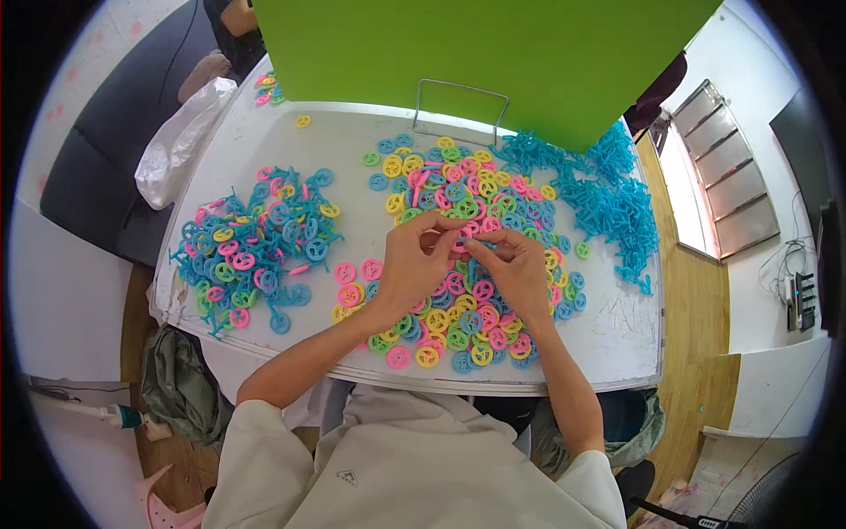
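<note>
My left hand (414, 263) is closed in a pinch on a small pink toy wheel (463, 234). My right hand (518, 270) meets it fingertip to fingertip, pinching a small blue plastic stem (471, 250) against the wheel; the fingers partly cover both pieces. Under and around my hands lies a loose heap of pink, yellow, green and blue plastic wheels (456, 340). Thin blue branched stems (608, 207) form a pile at the far right. On the left sits a mixed pile of wheels with stems among them (251, 242).
A tall green panel (485, 62) stands across the back of the white table (344, 207), with a wire stand (462, 84) in front. A white plastic bag (182, 141) hangs at the left edge. Another person's arm (238, 18) shows at the far left.
</note>
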`<state>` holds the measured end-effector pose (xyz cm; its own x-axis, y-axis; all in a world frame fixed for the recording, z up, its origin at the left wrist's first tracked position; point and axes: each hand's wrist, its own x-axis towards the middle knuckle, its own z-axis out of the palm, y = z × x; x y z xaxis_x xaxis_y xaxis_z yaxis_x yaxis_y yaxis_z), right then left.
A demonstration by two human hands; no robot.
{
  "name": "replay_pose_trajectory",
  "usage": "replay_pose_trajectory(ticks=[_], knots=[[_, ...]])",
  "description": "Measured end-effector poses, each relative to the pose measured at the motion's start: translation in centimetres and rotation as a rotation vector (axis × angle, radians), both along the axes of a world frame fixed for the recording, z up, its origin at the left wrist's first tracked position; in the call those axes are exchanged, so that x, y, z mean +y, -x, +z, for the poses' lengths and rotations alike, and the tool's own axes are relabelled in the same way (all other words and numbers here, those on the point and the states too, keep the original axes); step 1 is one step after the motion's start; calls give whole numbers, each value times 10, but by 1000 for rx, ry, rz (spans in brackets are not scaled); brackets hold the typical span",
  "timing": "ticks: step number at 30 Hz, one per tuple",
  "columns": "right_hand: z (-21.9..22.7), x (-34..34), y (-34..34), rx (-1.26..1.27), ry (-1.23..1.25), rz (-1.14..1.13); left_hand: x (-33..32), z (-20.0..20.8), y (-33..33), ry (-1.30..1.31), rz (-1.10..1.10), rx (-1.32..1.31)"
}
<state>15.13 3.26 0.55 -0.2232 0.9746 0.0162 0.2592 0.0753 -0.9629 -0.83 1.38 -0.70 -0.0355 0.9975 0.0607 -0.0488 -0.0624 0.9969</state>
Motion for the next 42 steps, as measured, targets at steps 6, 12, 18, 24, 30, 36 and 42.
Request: replay_pose_trajectory(ticks=[6, 12, 18, 24, 30, 36, 42], knots=[[-7, -6, 5, -127, -123, -120, 1, 3, 1, 24, 40, 81], [5, 4, -11, 315, 77, 206, 12, 6, 15, 92, -52, -238], [-17, 16, -22, 352, -10, 374, 12, 7, 13, 85, -127, 60], [-18, 21, -25, 289, -228, 162, 4, -14, 19, -317, -12, 984], [-17, 21, -30, 176, -180, 30, 13, 7, 19, -181, 11, 609], [-2, 15, -27, -157, -388, 65, 14, 12, 23, 39, -140, 20], [-8, 12, -21, -63, -407, 117, 13, 5, 15, 181, -189, -141]])
